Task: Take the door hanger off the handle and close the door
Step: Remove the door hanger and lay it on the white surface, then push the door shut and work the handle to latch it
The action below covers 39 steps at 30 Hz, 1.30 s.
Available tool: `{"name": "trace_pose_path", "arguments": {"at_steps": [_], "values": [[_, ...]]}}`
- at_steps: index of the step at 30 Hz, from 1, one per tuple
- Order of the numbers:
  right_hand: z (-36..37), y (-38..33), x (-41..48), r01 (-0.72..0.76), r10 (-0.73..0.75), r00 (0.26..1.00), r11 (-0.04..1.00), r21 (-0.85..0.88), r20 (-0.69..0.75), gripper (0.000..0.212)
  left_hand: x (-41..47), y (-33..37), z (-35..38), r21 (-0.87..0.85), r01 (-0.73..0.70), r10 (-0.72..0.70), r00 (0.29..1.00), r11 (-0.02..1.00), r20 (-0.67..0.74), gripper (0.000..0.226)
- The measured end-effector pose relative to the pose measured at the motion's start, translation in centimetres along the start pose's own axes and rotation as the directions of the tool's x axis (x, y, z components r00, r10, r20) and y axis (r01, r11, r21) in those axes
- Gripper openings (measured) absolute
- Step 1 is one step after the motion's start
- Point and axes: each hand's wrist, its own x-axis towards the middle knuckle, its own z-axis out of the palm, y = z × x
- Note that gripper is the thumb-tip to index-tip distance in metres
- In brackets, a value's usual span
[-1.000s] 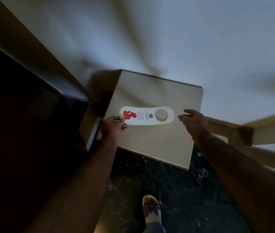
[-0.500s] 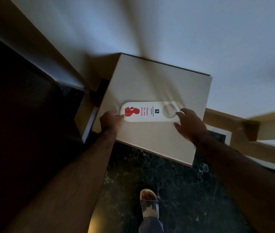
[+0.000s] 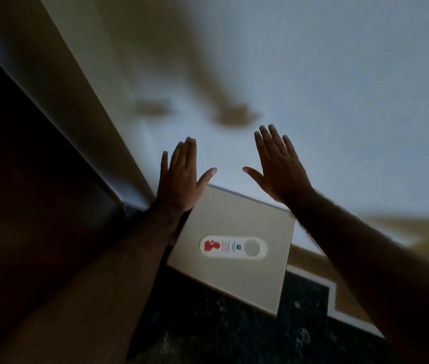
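The white door hanger, with a red figure at its left end and a round hole at its right end, lies flat on a square beige tabletop. Neither hand touches it. My left hand is raised above the table's far left corner, fingers straight and thumb spread. My right hand is raised beside it, palm forward and fingers apart, in front of a pale wall. Both hands hold nothing. No door handle is in view.
A pale wall fills the upper view with the shadows of my arms on it. A dark wooden panel runs down the left. Dark marble floor lies below the table, and a tan and white floor border sits at the right.
Both hands let go of the hanger, which now rests on the table. They rose with fingers spread toward the wall, and the view tilted up.
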Motion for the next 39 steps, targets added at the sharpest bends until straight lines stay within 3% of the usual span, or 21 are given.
{"name": "trace_pose_path", "arguments": {"at_steps": [3, 9, 15, 20, 26, 30, 36, 39], "values": [[-9.3, 0.1, 3.0, -0.008, 0.004, 0.993, 0.999, -0.038, -0.118, 0.086, 3.0, 0.5, -10.1, 0.023, -0.024, 0.027, 0.984, 0.999, -0.174, 0.093], [-27.0, -0.6, 8.4, 0.056, -0.093, 0.95, 0.99, -0.13, -0.297, 0.087, 6.2, 0.7, -28.5, 0.135, -0.076, 0.12, 0.928, 0.988, -0.353, 0.095], [-43.7, -2.1, 11.2, 0.081, -0.181, 0.841, 0.974, -0.213, -0.51, 0.087, 7.4, 1.0, -45.1, 0.213, -0.032, 0.146, 0.825, 0.977, -0.546, 0.095], [-52.8, -4.2, 10.7, 0.08, -0.235, 0.769, 0.958, -0.276, -0.594, 0.088, 6.5, 2.3, -54.4, 0.24, 0.016, 0.145, 0.757, 0.971, -0.637, 0.099], [-57.2, -6.5, 9.0, 0.11, -0.287, 0.725, 0.946, -0.307, -0.626, 0.091, 4.0, 3.4, -60.4, 0.286, 0.038, 0.176, 0.708, 0.958, -0.684, 0.099], [-56.2, -9.2, 8.6, 0.261, -0.394, 0.698, 0.917, -0.3, -0.597, 0.091, 1.3, 3.5, -62.8, 0.374, 0.058, 0.22, 0.721, 0.926, -0.658, 0.102], [-50.0, -17.3, 8.5, 0.578, -0.581, 0.656, 0.797, -0.174, -0.482, 0.101, -5.2, 1.2, -64.8, 0.557, 0.09, 0.261, 0.815, 0.826, -0.518, 0.103], [-45.4, -22.0, 8.5, 0.712, -0.681, 0.595, 0.693, -0.113, -0.426, 0.106, -9.4, -1.0, -64.6, 0.586, 0.137, 0.181, 0.874, 0.799, -0.45, 0.111]]}}
